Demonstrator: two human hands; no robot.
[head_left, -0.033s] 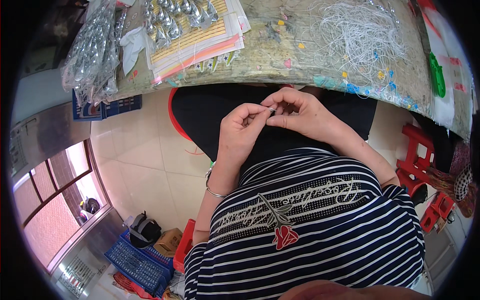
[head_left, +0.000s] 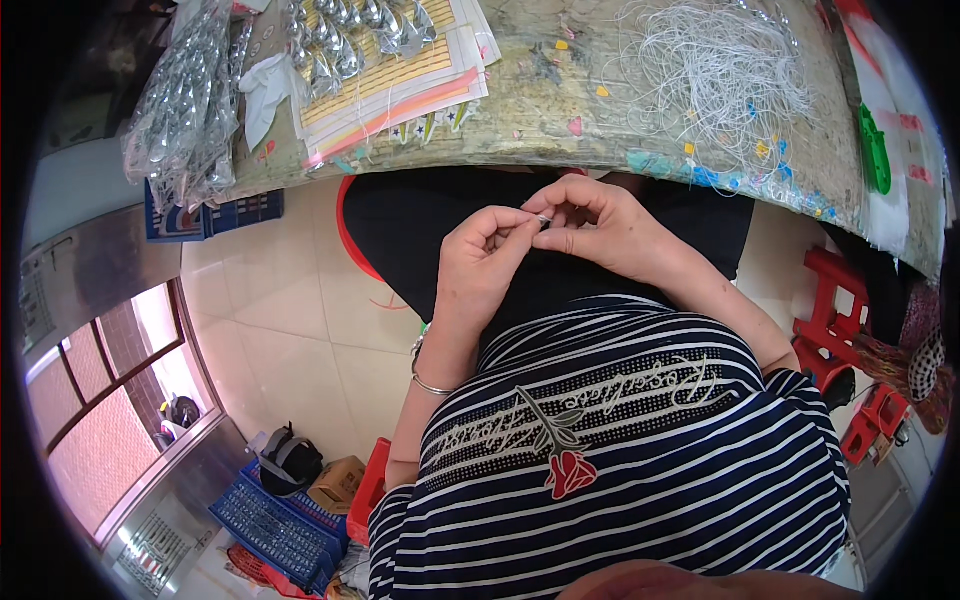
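Over the dark cloth on my lap, both hands meet at the fingertips. My left hand (head_left: pixel 482 262) is closed in a pinch of thumb and forefinger on a tiny silvery piece (head_left: pixel 543 221); its kind is too small to make out. Curled in from the other side, my right hand (head_left: pixel 615 232) has its thumb and forefinger at the same piece, and its other fingers are partly hidden. Beyond the hands, shiny silver twisted pieces (head_left: pixel 345 55) lie on a yellow woven mat (head_left: pixel 345 100). A loose tangle of thin white cord (head_left: pixel 715 85) rests on the table's right side.
The worn table (head_left: pixel 540 125) edge runs just beyond my hands. A bundle of silver pieces in clear plastic (head_left: pixel 190 110) hangs over its left edge. A green plastic tool (head_left: pixel 874 150) lies far right. Blue crates (head_left: pixel 275 525) and red stools (head_left: pixel 835 300) stand on the floor.
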